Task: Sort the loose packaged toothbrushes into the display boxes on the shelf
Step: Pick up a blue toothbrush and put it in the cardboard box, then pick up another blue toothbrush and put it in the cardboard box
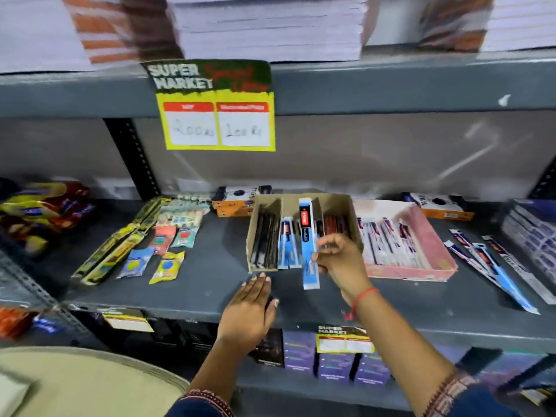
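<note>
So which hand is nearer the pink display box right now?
Right. The right hand grips a blue packaged toothbrush just left of the pink display box; the left hand lies flat on the shelf, farther left.

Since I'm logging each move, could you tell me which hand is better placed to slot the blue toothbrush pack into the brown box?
The right hand: it holds the blue toothbrush pack over the brown box. The left hand lies flat, empty.
</note>
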